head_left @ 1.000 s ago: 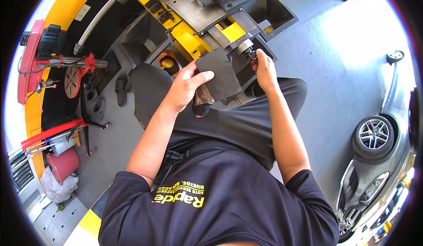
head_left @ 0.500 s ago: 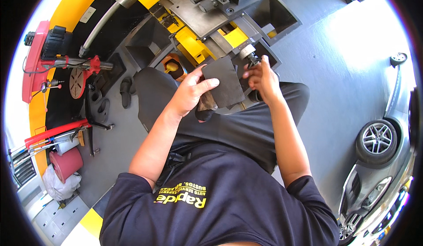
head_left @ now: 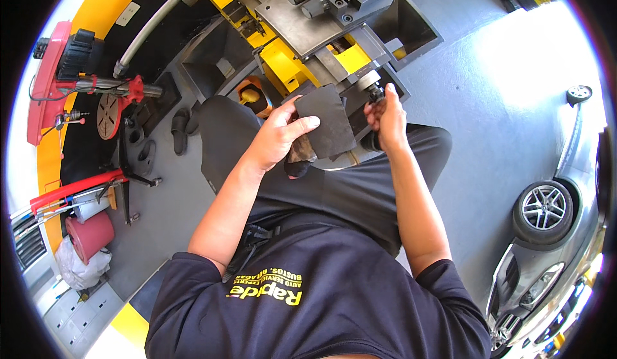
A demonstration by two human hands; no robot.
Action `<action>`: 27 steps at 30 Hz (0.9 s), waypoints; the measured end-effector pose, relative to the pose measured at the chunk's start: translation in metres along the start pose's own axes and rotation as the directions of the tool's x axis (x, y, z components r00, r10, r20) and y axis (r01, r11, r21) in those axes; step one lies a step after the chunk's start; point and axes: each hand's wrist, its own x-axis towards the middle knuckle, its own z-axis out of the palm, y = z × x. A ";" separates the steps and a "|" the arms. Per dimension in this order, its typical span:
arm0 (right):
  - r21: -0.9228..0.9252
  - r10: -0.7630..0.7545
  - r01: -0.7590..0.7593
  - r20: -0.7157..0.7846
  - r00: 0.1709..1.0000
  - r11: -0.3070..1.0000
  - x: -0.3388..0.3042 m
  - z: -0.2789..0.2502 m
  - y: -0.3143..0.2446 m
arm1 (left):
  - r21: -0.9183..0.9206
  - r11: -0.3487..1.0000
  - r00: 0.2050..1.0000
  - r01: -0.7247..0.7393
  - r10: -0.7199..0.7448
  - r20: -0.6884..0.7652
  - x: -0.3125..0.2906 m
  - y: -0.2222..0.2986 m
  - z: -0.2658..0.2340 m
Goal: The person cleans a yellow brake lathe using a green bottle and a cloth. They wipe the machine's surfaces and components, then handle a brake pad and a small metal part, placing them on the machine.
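Observation:
My left hand is closed on a dark grey rectangular sheet with a ragged edge, like sandpaper, the thumb pressed on its face. A crumpled brownish piece shows beneath the sheet, partly hidden by it. My right hand has its fingers curled at the black crank handle, which sits beside a pale round dial on the yellow and grey lathe. The fingers cover part of the handle.
An orange container stands below the lathe, between dark metal trays. On the left are a red drill press, slippers and a dark red bucket. A grey car is parked at the right.
My right hand's fingers, spread and blurred before, are now curled in at the crank handle. The left hand keeps its hold on the sheet. The view has shifted slightly.

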 end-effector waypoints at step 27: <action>0.509 0.172 -0.363 0.384 0.907 0.780 0.000 0.002 -0.008 | -0.024 1.000 1.000 -0.013 0.013 -0.004 -0.008 0.001 -0.005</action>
